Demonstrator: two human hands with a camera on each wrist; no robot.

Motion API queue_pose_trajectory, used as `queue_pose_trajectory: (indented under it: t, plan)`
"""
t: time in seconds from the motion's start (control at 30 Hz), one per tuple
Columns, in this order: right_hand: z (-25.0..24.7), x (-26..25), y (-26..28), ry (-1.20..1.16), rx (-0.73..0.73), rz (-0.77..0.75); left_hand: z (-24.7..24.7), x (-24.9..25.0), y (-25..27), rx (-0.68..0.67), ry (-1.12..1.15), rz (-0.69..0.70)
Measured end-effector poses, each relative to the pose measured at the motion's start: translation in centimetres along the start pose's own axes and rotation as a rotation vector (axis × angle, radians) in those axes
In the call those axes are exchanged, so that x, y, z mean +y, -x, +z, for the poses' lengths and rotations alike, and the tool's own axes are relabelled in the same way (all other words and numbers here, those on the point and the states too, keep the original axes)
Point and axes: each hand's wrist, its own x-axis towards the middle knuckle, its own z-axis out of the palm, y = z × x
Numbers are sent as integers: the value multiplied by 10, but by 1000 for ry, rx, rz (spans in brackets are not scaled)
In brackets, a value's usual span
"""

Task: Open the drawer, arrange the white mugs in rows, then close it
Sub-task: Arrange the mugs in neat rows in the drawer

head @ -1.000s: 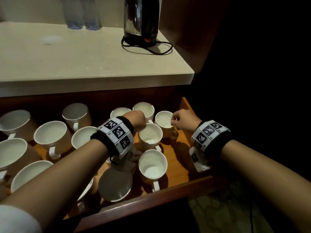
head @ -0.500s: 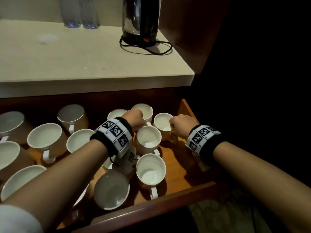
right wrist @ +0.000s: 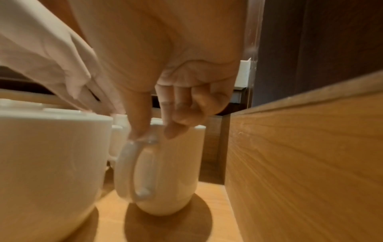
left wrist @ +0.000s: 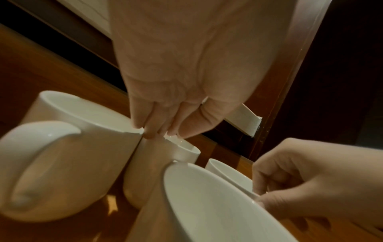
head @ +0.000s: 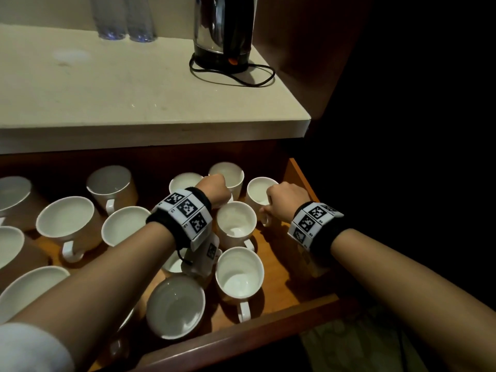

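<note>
Drawer (head: 300, 178) stands open under the desk (head: 161, 98); white mugs (head: 67, 221) sit on its wooden floor, mostly upright, not in tidy rows.

Left grip (head: 216, 190): fingers bunched together and pointing down, fingertips (left wrist: 151, 131) on the rim of a rear mug (head: 232, 174) just ahead of the grip; the wrist view shows thumb and fingers pinching that rim; a second mug (head: 185, 181) stands touching it on the left side of the grip.

Right grip (head: 285, 198): clamped on the handle (right wrist: 136, 170) of the right-hand mug (head: 259, 190); thumb and forefinger pinch the top of the handle, the other fingers curled above it; this mug stands upright on the drawer floor, just beside the drawer's right wall (right wrist: 300, 155), apart from it.

Between the two grips and nearer the person: one upright mug (head: 236, 224), handle toward the drawer front; behind it, toward the front rail, another upright mug (head: 239, 275), and to its left a mug lying tilted (head: 175, 307), mouth facing up and outward.

Left of the left forearm: further mugs in loose scatter, some tipped toward the camera; exact count unclear at the dark left edge.

On the desk above: an electric kettle (head: 222, 36) with its black cord (head: 241, 76) coiled around the base; two clear bottles (head: 126, 20) at the back.

Both wrists carry bands with black-and-white markers (head: 188, 210).
</note>
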Motion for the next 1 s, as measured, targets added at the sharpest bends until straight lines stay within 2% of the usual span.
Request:
queue_pose_trajectory:
  t: [0.17, 0.2, 0.27, 0.37, 0.47, 0.63, 0.83, 0.87, 1.0]
  plan:
    - [-14, 0, 7, -223, 8, 16, -1, -2, 2, -13, 26, 17]
    - [-19, 0, 9, -279, -34, -16, -2, -3, 2, -15, 26, 28]
    - [-31, -3, 19, -323, -236, -131, -5, -5, 6, -21, 23, 58]
    - [-43, -18, 40, -221, -590, -276, -12, -6, 12, -36, -24, 116]
    - [-43, -36, 52, -32, -686, -341, -20, -8, 22, -30, -42, 157]
    - [-43, -50, 57, 54, -612, -324, -29, -22, 39, -37, -97, 195]
    - [-47, -50, 59, 77, -562, -310, -41, -46, 55, -116, -89, 95]
    - [-51, -52, 57, 67, -524, -308, -43, -51, 58, -140, -95, 83]
    - [-60, -70, 43, -174, -221, -327, -47, -70, 71, -200, -213, 41]
